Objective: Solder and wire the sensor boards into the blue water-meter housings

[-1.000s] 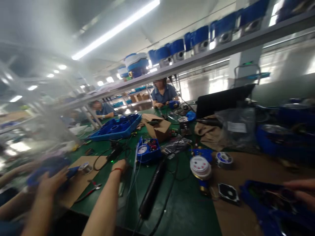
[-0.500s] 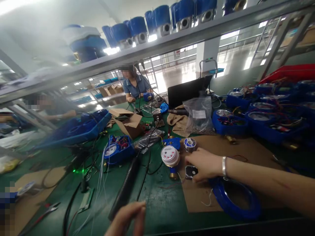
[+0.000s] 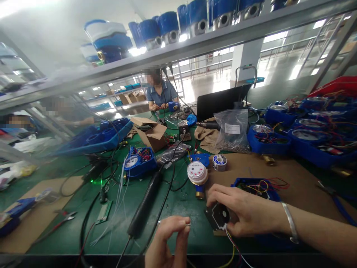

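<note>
My right hand point(image 3: 242, 210) grips a flat black part point(image 3: 214, 219) with a round opening, tilted above the front edge of the cardboard. Red, white and yellow wires point(image 3: 232, 242) hang from its white connector. To its left, my left hand point(image 3: 169, 238) has thumb and forefinger pinched on a tiny thing too small to name. Partly hidden behind my right wrist is a blue housing point(image 3: 237, 182) with coloured wires inside. A water meter point(image 3: 197, 173) with a white dial and brass ends stands just beyond my hands, beside a solder spool point(image 3: 219, 162).
A black-handled soldering tool point(image 3: 145, 206) and cables cross the green bench. Another blue meter housing point(image 3: 141, 163) sits behind them. Filled housings point(image 3: 309, 137) crowd the right, near a clear plastic bag point(image 3: 232, 130). Across the bench sits a person point(image 3: 161, 95).
My right hand has lifted the black part off the cardboard and tilted it, showing its wires. My left hand has come up and rightward, closer to it. The whole view has shifted slightly.
</note>
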`<state>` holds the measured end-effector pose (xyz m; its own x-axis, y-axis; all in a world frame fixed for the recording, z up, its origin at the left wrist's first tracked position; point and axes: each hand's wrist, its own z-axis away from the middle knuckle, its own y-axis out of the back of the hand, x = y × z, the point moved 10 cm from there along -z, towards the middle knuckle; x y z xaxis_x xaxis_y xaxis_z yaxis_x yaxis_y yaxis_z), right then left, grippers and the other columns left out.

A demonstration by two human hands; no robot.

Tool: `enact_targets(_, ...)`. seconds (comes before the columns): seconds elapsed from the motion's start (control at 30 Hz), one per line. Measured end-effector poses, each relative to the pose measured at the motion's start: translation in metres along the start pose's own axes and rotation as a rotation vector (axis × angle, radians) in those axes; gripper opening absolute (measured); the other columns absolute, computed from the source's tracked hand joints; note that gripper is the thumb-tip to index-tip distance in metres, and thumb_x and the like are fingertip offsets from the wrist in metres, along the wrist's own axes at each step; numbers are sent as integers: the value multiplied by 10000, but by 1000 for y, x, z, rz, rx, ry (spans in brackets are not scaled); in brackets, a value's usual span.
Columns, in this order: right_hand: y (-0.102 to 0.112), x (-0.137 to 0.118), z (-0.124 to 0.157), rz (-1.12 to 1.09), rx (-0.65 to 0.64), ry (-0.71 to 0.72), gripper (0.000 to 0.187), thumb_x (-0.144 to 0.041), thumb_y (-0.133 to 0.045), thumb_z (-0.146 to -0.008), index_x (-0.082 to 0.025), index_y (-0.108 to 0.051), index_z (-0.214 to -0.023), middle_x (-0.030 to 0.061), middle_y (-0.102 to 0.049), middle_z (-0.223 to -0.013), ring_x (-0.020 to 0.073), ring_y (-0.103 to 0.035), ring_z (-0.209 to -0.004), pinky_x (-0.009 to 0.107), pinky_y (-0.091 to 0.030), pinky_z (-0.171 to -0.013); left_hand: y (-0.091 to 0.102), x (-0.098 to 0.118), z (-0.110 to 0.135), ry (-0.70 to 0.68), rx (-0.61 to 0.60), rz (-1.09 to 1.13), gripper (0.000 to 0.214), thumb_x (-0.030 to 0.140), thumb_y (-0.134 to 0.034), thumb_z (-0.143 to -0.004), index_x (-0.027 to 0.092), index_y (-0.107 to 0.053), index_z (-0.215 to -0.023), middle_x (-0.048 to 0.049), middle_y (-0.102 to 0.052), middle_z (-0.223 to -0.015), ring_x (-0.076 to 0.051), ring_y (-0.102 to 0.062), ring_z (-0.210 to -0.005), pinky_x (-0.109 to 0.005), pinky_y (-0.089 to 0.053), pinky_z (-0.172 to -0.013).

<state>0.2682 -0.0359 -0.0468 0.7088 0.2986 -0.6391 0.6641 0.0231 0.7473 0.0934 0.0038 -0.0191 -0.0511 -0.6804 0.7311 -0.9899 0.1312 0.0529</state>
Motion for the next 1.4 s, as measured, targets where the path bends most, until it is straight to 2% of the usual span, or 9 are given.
enact_targets(0.1, -4, -12, 2, -35, 44, 30, 506, -5, -626, -591, -182, -541, -1058, 18, -559, -1014, 172, -535, -919, 263, -452, -813, -10, -7, -1, 38, -91, 20, 83, 164, -632, -855, 242, -657, -867, 17, -694, -803, -120, -640, -796, -209, -530, -764)
enact_targets(0.27, -14, -23, 1, -153, 71, 9, 569, 3, -673, -581, -163, -534, -1107, 26, -595, -1035, 170, -577, -942, 251, -464, -847, -7, -18, 2, 134, -134, 23, 91, 168, -646, -843, 247, -661, -885, 24, -710, -828, -115, -665, -805, -187, -532, -778)
enact_targets(0.5, -40, -28, 3, -244, 117, 1, 752, 14, -699, -598, -200, -448, -1274, 35, -569, -1256, 166, -530, -1181, 230, -398, -1046, -25, -12, 7, 29, -531, -185, 115, 118, -586, -875, 229, -610, -860, 24, -616, -830, -105, -584, -799, -217, -443, -737)
enact_targets(0.7, -57, -45, -3, -169, 88, 83, 725, 41, -638, -626, -151, -435, -1295, 90, -581, -1220, 207, -548, -1145, 294, -441, -1033, -8, -25, 12, 102, -576, -381, 178, 212, -585, -888, 197, -571, -711, 30, -563, -709, -99, -551, -704, -239, -396, -657)
enact_targets(0.97, -84, -57, -13, -115, 187, 106, 802, 58, -608, -597, -195, -369, -1319, 76, -574, -1237, 220, -547, -1151, 314, -465, -1018, 15, -26, 14, 197, -466, -500, 295, 298, -563, -914, 191, -538, -641, 27, -528, -662, -103, -529, -656, -257, -384, -642)
enact_targets(1.13, -90, -56, -16, -148, 335, 73, 857, 61, -649, -591, -254, -313, -1313, 42, -580, -1197, 203, -571, -1112, 301, -483, -997, 21, -16, 19, 62, -455, -618, 226, 228, -530, -928, 199, -573, -708, 11, -554, -714, -131, -527, -721, -287, -375, -672)
enact_targets(1.23, -91, -57, -20, -171, 382, 45, 815, 41, -664, -638, -269, -317, -1307, 44, -583, -1183, 214, -573, -1112, 340, -492, -996, 24, -5, 24, -99, -449, -708, 130, 167, -525, -918, 209, -641, -878, -6, -605, -790, -150, -544, -767, -291, -409, -718)
enact_targets(1.33, -89, -56, -23, -192, 416, 26, 805, 11, -678, -686, -291, -307, -1333, 35, -582, -1190, 213, -569, -1122, 373, -480, -1016, 27, 8, 27, -331, -500, -828, 329, 139, -527, -898, 211, -605, -1209, -49, -668, -1058, -197, -581, -955, -315, -447, -864)
enact_targets(1.4, -87, -56, -24, -213, 438, 15, 836, 3, -669, -701, -328, -287, -1367, 9, -592, -1162, 198, -580, -1092, 374, -484, -1006, 40, 10, 24, -365, -516, -846, 445, 152, -521, -900, 206, -511, -1342, -58, -636, -1220, -199, -569, -1082, -300, -445, -937)
